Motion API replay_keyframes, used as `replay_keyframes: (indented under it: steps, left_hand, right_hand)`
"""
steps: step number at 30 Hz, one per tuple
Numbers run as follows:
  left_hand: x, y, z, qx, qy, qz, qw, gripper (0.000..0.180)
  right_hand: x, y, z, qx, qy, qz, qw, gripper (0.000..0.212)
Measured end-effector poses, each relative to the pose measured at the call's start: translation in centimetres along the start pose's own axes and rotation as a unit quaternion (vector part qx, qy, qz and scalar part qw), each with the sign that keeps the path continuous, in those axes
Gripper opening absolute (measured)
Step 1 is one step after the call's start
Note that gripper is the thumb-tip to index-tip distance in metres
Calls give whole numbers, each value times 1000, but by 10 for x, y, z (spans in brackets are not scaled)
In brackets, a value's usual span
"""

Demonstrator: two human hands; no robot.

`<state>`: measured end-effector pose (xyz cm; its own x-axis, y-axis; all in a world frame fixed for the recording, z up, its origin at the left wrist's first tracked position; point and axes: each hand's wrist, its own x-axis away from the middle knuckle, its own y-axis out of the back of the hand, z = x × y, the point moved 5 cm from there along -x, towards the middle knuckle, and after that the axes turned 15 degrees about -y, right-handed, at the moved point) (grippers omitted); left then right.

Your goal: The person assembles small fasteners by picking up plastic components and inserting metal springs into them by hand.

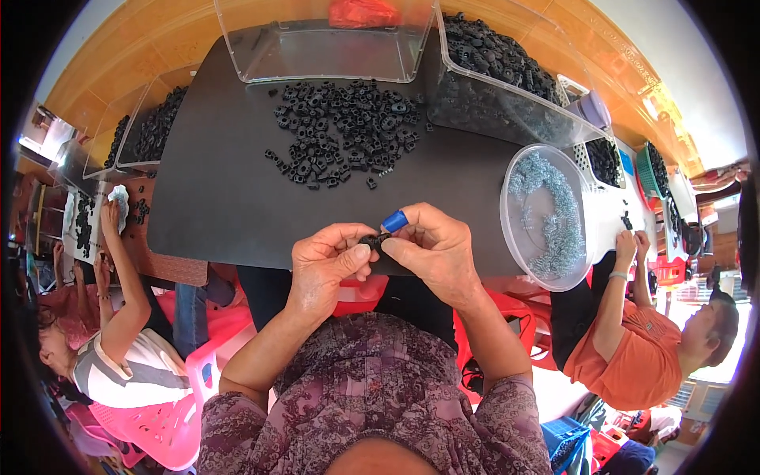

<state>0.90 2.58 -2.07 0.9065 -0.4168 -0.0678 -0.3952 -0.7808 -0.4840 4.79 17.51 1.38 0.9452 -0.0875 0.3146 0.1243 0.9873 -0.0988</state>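
Both my hands meet just past the table's near edge, pinching a small black plastic part (370, 241) between them. My left hand (317, 267) grips its left side between thumb and fingers. On the other side, the thumb and fingers of my right hand (438, 252) close on it. A blue wrap (394, 221) covers the right index fingertip. The fingers hide much of the part, so its exact shape cannot be made out. Farther out on the dark tabletop (229, 190) lies a loose pile of similar small black parts (348, 127).
To the right stands a round clear tub (507, 226) holding many tiny silvery-blue pieces (564, 198). A clear bin (495, 115) full of black parts sits at the back right. Behind the pile is another clear bin (317, 62) with a red bag (364, 13). People work at both sides.
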Motion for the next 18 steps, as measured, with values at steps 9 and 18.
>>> replay_keyframes:
  steps: [9,18]
  left_hand:
    - [3,-2,2,-14,-8,22,1000,19]
    - [7,0,5,-30,1,39,999,17]
  right_hand:
    - [5,0,-1,45,17,-22,999,14]
    - [8,-4,3,149,53,-57,986,11]
